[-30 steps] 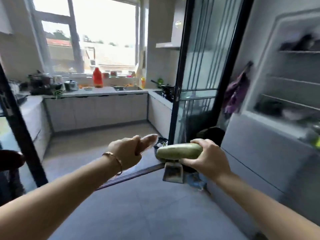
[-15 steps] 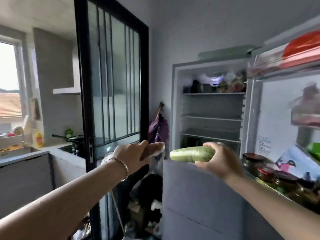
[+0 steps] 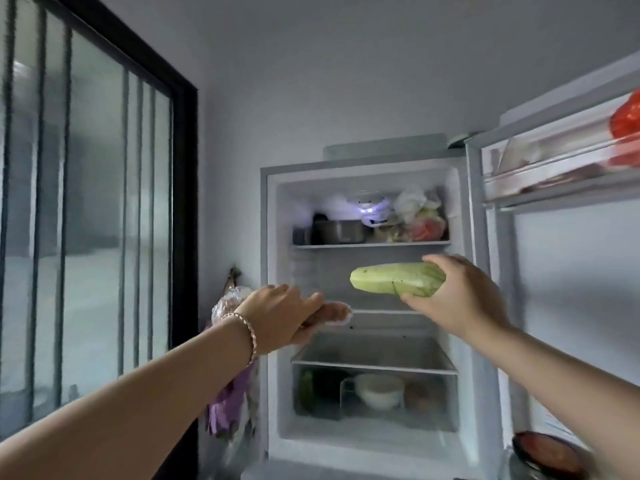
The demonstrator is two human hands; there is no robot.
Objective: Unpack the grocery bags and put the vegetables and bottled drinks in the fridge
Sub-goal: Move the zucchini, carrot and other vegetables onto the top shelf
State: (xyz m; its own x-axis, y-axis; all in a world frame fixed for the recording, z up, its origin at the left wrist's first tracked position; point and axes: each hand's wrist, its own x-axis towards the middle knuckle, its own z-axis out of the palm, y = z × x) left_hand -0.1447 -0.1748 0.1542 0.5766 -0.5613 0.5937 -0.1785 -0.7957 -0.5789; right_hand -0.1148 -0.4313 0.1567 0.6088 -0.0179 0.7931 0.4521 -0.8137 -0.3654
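Here, right fingers (image 3: 446, 264) round one squash (image 3: 394, 279), left fingers (image 3: 301, 304) round one wrapped item (image 3: 334, 311).

Door: a black-framed sliding door with ribbed glass panes (image 3: 183, 202) fills the left side.
Wall: a plain grey wall (image 3: 311, 81) runs behind and above.
Gloves: purple rubber gloves (image 3: 228, 403) hang on that wall just right of the door's frame, under a bunch of clear plastic wrap (image 3: 227, 301).
Pot: a steel pot (image 3: 341, 231) stands towards the left end of the top glass shelf (image 3: 370, 244).
Bowl: a white ceramic bowl (image 3: 379, 389) sits near the middle of the clear drawer (image 3: 433, 403).
Jar: a round dark-lidded jar (image 3: 547, 455), blurred, is at the lower right corner.
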